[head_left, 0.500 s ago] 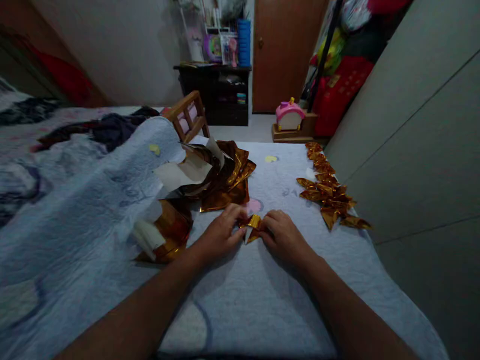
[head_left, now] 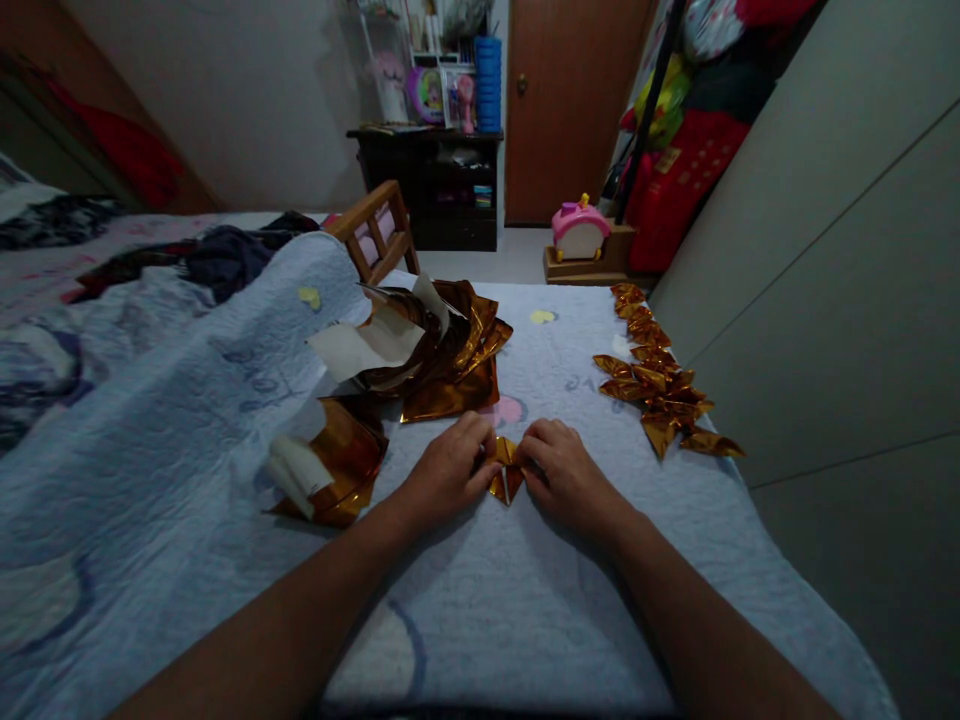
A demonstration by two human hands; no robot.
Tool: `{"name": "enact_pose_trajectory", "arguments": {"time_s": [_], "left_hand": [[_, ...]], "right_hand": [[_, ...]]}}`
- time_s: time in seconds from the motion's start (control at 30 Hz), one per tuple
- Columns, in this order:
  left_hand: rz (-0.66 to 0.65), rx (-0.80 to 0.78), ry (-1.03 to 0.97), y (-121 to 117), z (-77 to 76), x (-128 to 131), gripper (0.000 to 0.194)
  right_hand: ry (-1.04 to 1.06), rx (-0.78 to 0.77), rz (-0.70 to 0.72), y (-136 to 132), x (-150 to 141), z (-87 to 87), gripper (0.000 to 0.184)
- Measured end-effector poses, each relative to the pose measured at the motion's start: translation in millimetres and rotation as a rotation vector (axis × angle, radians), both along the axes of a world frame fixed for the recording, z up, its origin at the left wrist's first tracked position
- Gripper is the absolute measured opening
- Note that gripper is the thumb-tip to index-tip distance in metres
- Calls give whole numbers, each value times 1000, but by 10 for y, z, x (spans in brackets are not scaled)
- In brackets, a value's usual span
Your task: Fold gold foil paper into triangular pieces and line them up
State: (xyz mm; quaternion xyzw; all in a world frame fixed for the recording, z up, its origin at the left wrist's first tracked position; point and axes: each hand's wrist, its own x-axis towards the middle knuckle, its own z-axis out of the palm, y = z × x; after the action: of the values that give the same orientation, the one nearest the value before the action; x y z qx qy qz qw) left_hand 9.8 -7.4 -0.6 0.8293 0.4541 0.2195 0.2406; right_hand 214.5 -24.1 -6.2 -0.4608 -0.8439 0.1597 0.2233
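The folded gold piece [head_left: 507, 484] lies low on the blue cloth [head_left: 585, 620], about midway between the cloth's left and right portions and well in from its near edge. Its visible face shows gold panels with a narrow pale line running down the lower part; its sides are partly covered by fingers.

The left hand [head_left: 454, 465] is mostly closed, thumb and curled fingers pinching the left side of the piece. The right hand [head_left: 562, 465] is likewise mostly closed, its fingers holding the right side; its thumb's exact contact cannot be told. The hands are apart, with the piece between them.

Beyond the left hand, toward the far edge of the cloth, sits a large fanned stack of gold sheets [head_left: 450, 390], with white undersides turned up at its left. A smaller gold bundle [head_left: 349, 470], curled and pale at its left end, rests nearer, left of the left hand. Along the right edge, from the far right corner inward, pointed gold pieces [head_left: 660, 385] form an uneven, overlapping row.

Past the far edge are a wooden rail [head_left: 371, 230], a dark shelf unit [head_left: 427, 200], a pink toy [head_left: 580, 235] and a brown door [head_left: 574, 100].
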Motion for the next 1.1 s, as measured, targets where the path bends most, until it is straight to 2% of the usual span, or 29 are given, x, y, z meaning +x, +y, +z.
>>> {"name": "enact_pose_trajectory", "arguments": {"time_s": [0.13, 0.33, 0.6, 0.9, 1.03, 1.1], "left_hand": [[-48, 21, 6, 0, -33, -2, 12], [-40, 22, -32, 7, -50, -7, 15], [-66, 33, -34, 10, -43, -9, 14], [-95, 24, -11, 13, -25, -22, 8], [-118, 43, -1, -12, 34, -14, 18], [-128, 48, 10, -30, 68, -10, 14]], "right_hand": [[10, -21, 39, -37, -10, 41, 16], [-13, -97, 113, -81, -13, 111, 16], [-40, -116, 127, -90, -17, 166, 17], [25, -47, 122, -76, -51, 136, 9], [56, -22, 77, -33, -46, 77, 14], [68, -20, 49, -16, -38, 46, 17]]}}
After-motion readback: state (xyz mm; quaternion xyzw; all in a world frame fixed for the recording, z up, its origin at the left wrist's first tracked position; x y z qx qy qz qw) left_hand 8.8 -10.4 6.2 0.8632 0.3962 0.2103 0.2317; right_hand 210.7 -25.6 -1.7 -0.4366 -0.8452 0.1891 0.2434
